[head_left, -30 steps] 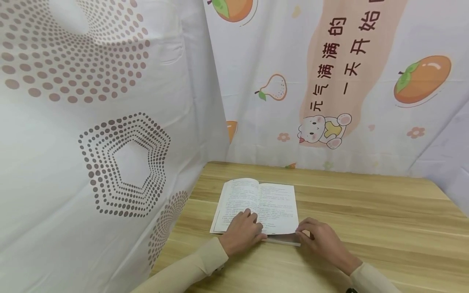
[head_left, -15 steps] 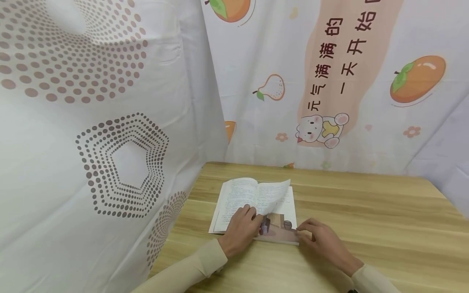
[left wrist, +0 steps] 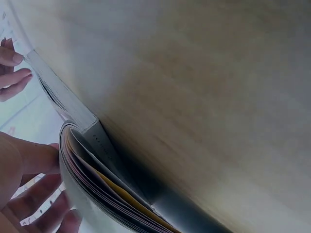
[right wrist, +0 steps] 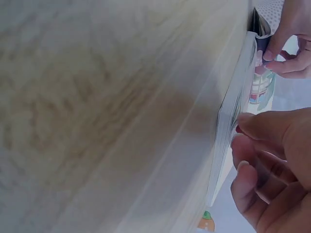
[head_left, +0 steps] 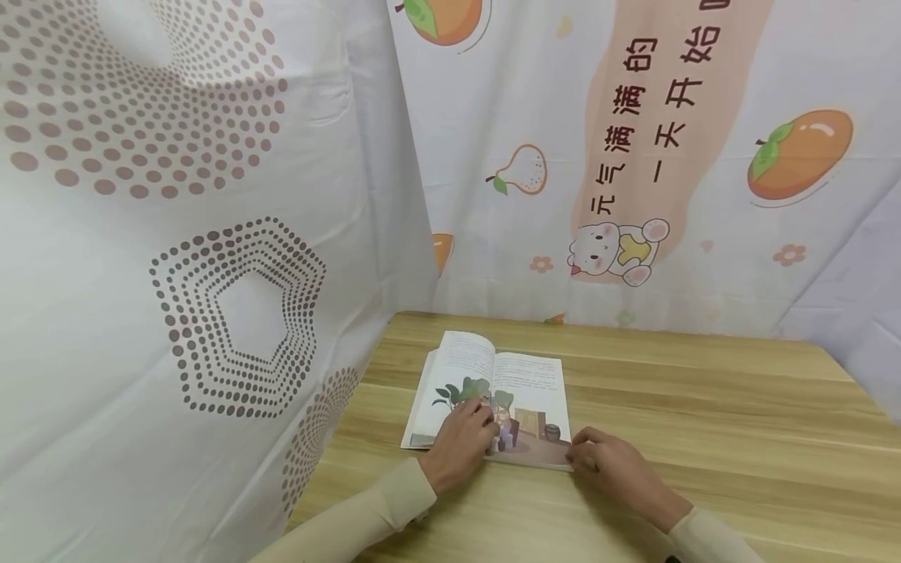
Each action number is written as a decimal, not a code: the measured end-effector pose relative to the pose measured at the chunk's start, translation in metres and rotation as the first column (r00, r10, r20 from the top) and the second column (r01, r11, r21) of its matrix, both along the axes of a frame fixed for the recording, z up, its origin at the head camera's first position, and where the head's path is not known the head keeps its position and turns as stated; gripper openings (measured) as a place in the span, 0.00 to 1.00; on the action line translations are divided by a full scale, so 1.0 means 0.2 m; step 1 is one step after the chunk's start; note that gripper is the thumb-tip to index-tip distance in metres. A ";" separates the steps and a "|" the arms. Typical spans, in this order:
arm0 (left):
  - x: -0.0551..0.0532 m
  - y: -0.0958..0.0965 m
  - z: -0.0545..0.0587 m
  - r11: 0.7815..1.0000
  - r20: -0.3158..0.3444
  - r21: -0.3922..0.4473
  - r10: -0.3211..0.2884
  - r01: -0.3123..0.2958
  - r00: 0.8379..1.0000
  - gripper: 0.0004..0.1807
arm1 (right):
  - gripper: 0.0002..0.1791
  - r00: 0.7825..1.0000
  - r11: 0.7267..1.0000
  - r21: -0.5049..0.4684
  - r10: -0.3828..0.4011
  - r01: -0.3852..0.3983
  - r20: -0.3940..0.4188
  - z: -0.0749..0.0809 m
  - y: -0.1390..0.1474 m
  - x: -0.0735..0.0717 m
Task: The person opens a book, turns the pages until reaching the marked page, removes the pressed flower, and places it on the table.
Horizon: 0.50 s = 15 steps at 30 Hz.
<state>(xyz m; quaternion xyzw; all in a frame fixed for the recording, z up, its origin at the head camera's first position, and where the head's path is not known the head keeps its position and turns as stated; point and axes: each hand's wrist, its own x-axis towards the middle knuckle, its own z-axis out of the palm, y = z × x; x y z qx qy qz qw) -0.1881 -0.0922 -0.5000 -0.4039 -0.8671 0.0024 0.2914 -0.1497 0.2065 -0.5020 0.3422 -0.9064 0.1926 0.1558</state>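
An open book [head_left: 525, 375] lies on the table, with printed text and a coloured picture of plants and a room across its lower half. My left hand [head_left: 461, 438] rests on the left page beside the spine, its thumb at the lower page edges in the left wrist view. That view also shows the left-hand pages [left wrist: 104, 182] bulging in a curve above the tabletop. At the book's lower right corner, my right hand [head_left: 619, 473] pinches the page edges [right wrist: 228, 124] between thumb and forefinger. The other right fingers are curled in the right wrist view.
The wooden table [head_left: 704, 407] extends right of the book and toward me. A white curtain with dot patterns [head_left: 246, 313] hangs close on the left. Behind the table hangs another curtain with fruit prints [head_left: 802, 156].
Pages have turned from right to left, one seen in mid-turn half a second ago. Plain text has given way to the picture spread. Both hands have stayed nearly in place.
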 end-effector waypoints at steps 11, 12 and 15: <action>0.01 0.00 0.01 0.997 0.076 -0.060 0.058 -0.053 0.995 0.05 | 0.09 0.988 0.999 0.038 0.015 -0.009 -0.152 -0.02 -0.02 -0.02; 0.02 0.01 0.02 0.996 0.084 -0.064 0.063 -0.058 0.994 0.03 | 0.09 0.987 0.999 0.035 0.014 -0.008 -0.159 -0.02 -0.02 -0.02; 0.02 0.01 0.02 0.995 0.108 -0.076 0.076 -0.068 0.991 0.06 | 0.10 0.987 1.000 0.020 0.009 -0.005 -0.161 -0.01 -0.03 -0.02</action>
